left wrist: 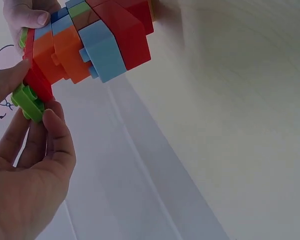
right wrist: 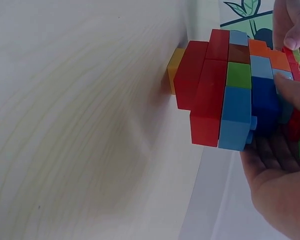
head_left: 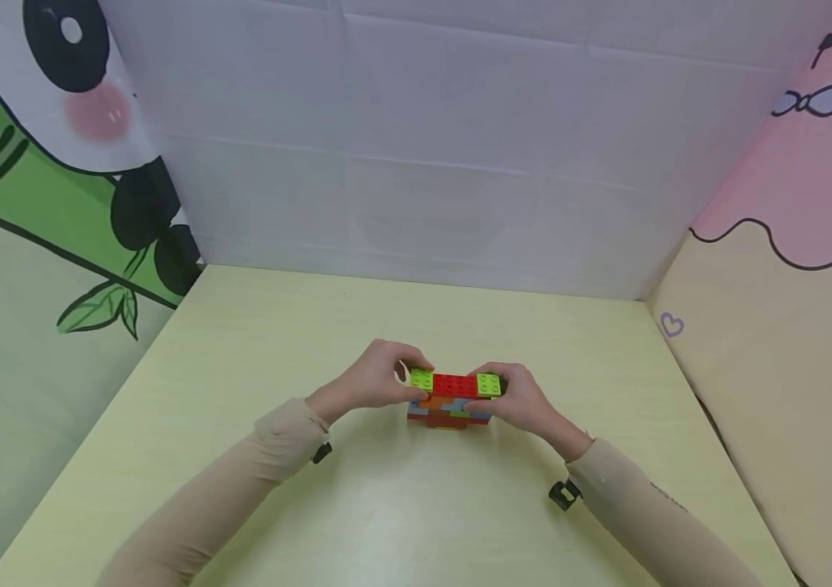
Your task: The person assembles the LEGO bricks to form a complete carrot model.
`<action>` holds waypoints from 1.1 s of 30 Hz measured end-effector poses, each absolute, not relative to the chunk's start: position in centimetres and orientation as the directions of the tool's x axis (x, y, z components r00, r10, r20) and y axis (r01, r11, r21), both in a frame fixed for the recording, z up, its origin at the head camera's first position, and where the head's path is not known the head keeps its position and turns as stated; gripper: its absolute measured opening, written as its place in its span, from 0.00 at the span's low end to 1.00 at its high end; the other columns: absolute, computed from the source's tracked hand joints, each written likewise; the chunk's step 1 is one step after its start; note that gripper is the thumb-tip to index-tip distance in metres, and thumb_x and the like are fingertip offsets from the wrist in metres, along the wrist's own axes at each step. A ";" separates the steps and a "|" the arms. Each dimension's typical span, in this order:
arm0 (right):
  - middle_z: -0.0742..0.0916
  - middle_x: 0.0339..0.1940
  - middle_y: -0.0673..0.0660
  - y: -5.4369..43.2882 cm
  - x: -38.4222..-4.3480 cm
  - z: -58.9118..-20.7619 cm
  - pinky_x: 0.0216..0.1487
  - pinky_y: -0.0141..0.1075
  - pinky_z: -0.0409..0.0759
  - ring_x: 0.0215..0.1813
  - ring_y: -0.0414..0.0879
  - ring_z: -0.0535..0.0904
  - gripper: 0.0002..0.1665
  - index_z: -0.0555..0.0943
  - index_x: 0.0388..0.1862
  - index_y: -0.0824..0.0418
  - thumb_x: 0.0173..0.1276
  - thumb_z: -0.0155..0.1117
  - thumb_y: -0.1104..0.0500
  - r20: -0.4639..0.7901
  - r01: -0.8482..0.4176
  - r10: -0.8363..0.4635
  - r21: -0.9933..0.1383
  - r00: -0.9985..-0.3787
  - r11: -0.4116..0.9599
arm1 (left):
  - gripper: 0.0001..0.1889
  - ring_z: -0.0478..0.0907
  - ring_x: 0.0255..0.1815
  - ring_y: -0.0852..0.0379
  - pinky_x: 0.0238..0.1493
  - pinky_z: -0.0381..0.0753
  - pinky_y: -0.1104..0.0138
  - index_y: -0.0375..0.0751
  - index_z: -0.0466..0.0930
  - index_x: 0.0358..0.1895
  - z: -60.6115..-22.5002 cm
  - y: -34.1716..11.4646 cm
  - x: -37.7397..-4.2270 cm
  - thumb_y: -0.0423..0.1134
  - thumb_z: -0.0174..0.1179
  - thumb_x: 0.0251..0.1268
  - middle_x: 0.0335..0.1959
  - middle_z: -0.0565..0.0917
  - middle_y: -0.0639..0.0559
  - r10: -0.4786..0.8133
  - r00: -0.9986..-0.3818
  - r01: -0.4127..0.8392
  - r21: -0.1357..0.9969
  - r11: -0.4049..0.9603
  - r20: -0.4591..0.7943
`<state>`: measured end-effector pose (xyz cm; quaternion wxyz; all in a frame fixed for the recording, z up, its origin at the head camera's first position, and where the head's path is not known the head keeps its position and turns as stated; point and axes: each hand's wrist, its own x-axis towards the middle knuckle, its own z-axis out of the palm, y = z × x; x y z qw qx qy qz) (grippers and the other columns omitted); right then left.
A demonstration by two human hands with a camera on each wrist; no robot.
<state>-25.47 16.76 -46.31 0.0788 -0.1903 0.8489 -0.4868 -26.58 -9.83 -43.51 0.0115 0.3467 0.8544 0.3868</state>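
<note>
A stack of toy building bricks [head_left: 440,417] stands on the table between both hands. Its layers mix red, light blue, dark blue [right wrist: 264,107], orange [left wrist: 70,47] and green, with a yellow brick [right wrist: 174,67] at the bottom. Along the top runs a red row [head_left: 454,385] with a lime green brick at the left end [head_left: 422,380] and another at the right end [head_left: 489,385]. My left hand [head_left: 375,377] pinches the top left end, thumb in front and fingers behind. My right hand [head_left: 526,401] grips the right end, its thumb across the front and its fingers at the back.
The pale wooden table [head_left: 298,326] reaches back to a white cloth wall [head_left: 416,204]. Painted panels stand at the left [head_left: 34,367] and right [head_left: 776,342]. Small black devices hang under the left cuff [head_left: 322,452] and right cuff [head_left: 565,494].
</note>
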 end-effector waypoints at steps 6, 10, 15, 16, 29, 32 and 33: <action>0.85 0.39 0.52 16.7 -25.4 -46.3 0.39 0.39 0.79 0.38 0.48 0.80 0.22 0.83 0.45 0.59 0.50 0.79 0.58 0.062 -0.249 -0.401 -0.866 -0.914 0.435 | 0.18 0.78 0.39 0.59 0.43 0.80 0.59 0.44 0.84 0.44 -45.6 -9.5 -26.4 0.38 0.75 0.48 0.39 0.83 0.60 0.545 -0.801 0.497 0.782 0.375 0.247; 0.85 0.41 0.53 16.6 -25.4 -46.5 0.41 0.40 0.79 0.39 0.49 0.80 0.23 0.83 0.46 0.61 0.50 0.79 0.60 0.056 -0.231 -0.400 -0.885 -0.915 0.404 | 0.18 0.80 0.36 0.60 0.41 0.79 0.66 0.44 0.83 0.43 -47.3 -9.1 -26.3 0.40 0.76 0.47 0.37 0.83 0.60 0.503 -0.848 0.393 0.834 0.387 0.166; 0.85 0.42 0.55 16.6 -25.3 -47.2 0.43 0.41 0.79 0.41 0.49 0.80 0.23 0.82 0.46 0.63 0.51 0.78 0.62 0.041 -0.212 -0.417 -0.903 -0.908 0.374 | 0.18 0.81 0.36 0.60 0.42 0.79 0.66 0.43 0.83 0.43 -48.3 -9.0 -26.0 0.40 0.76 0.47 0.36 0.84 0.59 0.455 -0.884 0.313 0.862 0.399 0.111; 0.85 0.42 0.55 16.7 -25.2 -47.4 0.43 0.41 0.79 0.41 0.50 0.80 0.23 0.81 0.46 0.64 0.51 0.78 0.62 0.037 -0.207 -0.419 -0.907 -0.907 0.367 | 0.19 0.81 0.36 0.60 0.42 0.79 0.66 0.43 0.83 0.43 -48.4 -9.0 -26.0 0.40 0.76 0.46 0.36 0.84 0.59 0.450 -0.886 0.311 0.860 0.404 0.109; 0.86 0.44 0.57 17.3 -25.1 -49.3 0.46 0.40 0.79 0.44 0.50 0.82 0.25 0.81 0.51 0.64 0.53 0.77 0.59 0.028 -0.180 -0.425 -0.930 -0.905 0.321 | 0.22 0.81 0.43 0.59 0.45 0.78 0.65 0.43 0.83 0.49 -49.2 -9.7 -25.6 0.36 0.76 0.46 0.42 0.85 0.56 0.437 -0.897 0.267 0.873 0.409 0.070; 0.86 0.46 0.57 17.2 -25.2 -49.2 0.48 0.41 0.79 0.45 0.50 0.82 0.25 0.81 0.51 0.63 0.54 0.76 0.60 0.026 -0.177 -0.423 -0.930 -0.906 0.323 | 0.23 0.81 0.42 0.58 0.45 0.78 0.65 0.43 0.82 0.49 -49.2 -9.8 -25.7 0.35 0.76 0.46 0.42 0.84 0.55 0.433 -0.899 0.258 0.877 0.406 0.065; 0.86 0.46 0.56 17.2 -25.2 -49.2 0.48 0.41 0.78 0.46 0.50 0.82 0.25 0.81 0.52 0.63 0.54 0.75 0.61 0.021 -0.173 -0.419 -0.929 -0.908 0.327 | 0.23 0.81 0.43 0.58 0.45 0.78 0.65 0.43 0.82 0.50 -49.2 -9.8 -25.7 0.35 0.75 0.46 0.43 0.84 0.55 0.431 -0.900 0.255 0.877 0.407 0.062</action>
